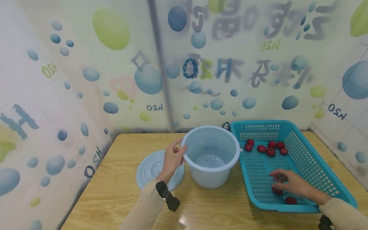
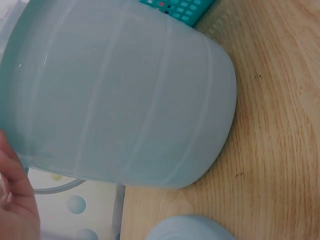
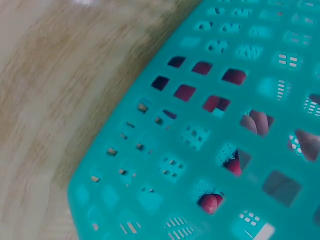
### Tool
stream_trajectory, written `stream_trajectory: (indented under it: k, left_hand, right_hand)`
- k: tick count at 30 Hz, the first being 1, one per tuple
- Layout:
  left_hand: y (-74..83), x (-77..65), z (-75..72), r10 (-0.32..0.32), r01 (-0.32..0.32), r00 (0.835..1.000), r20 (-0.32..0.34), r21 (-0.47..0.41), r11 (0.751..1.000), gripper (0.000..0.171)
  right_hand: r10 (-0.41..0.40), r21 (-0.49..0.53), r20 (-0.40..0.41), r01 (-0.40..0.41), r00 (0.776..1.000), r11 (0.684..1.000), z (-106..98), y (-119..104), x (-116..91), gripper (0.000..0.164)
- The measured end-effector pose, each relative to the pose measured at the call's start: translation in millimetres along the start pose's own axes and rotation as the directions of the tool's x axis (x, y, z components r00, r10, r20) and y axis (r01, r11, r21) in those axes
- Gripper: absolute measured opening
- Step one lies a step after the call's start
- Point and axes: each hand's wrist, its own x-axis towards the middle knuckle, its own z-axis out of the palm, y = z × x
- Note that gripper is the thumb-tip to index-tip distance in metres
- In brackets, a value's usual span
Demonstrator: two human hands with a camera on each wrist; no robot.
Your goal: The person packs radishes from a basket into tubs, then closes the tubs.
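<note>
Smooth plastic bucket (image 1: 209, 177) and lid (image 1: 147, 171), plastic basket (image 1: 255, 180), smooth-skinned fruits (image 1: 271, 152); wood-grained tabletop (image 1: 113, 185), softly glossy

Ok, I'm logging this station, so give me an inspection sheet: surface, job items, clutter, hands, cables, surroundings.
Surface: wood-grain table, glare near the front.
Job items: red fruit in a blue basket; upright bucket beside it, small dark marks inside; lid lying left of the bucket.
Clutter: nothing seen.
Hands: left hand holds the bucket's rim; right hand is just over a fruit.
Cables: nothing seen.
Surroundings: bubble-print sheeting behind and at both sides.
</note>
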Motion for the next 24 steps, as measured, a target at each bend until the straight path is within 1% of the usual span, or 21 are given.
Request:
stream_trajectory:
  k: [2,5,7,9,14,20,24]
  left_hand:
    - [0.2,0.0,-0.1,0.003,-0.003,1.0,0.004,0.002,1.0,0.04]
    - [0.3,0.3,-0.3,0.0,0.0,1.0,0.01,0.007,1.0,0.04]
    - [0.4,0.9,-0.1,-0.005,0.005,1.0,0.01,0.011,1.0,0.04]
    - [0.6,1.4,0.2,-0.011,0.011,1.0,0.008,0.016,1.0,0.04]
    - [1.2,1.6,0.7,-0.019,0.019,1.0,0.008,0.019,1.0,0.041]
    - [1.0,1.3,0.6,-0.017,0.017,1.0,0.004,0.021,1.0,0.041]
    - [0.4,1.9,0.3,-0.014,0.014,1.0,0.0,0.027,1.0,0.04]
  right_hand:
    - [0.006,0.003,-0.001,-0.006,1.0,1.0,0.4,1.8,0.8,0.036]
    - [0.041,0.008,0.003,-0.041,0.999,0.999,1.7,3.7,2.2,0.038]
    - [0.064,0.0,0.003,-0.064,0.998,0.998,3.1,4.8,3.1,0.039]
    - [0.07,-0.017,0.005,-0.07,0.998,0.997,4.1,5.9,3.4,0.039]
    - [0.045,-0.028,0.03,-0.044,0.999,0.999,4.7,7.2,2.2,0.035]
    - [0.057,-0.036,0.057,-0.055,0.997,0.998,4.5,6.6,1.3,0.032]
    - [0.038,-0.046,0.063,-0.035,0.997,0.998,5.4,8.7,1.3,0.029]
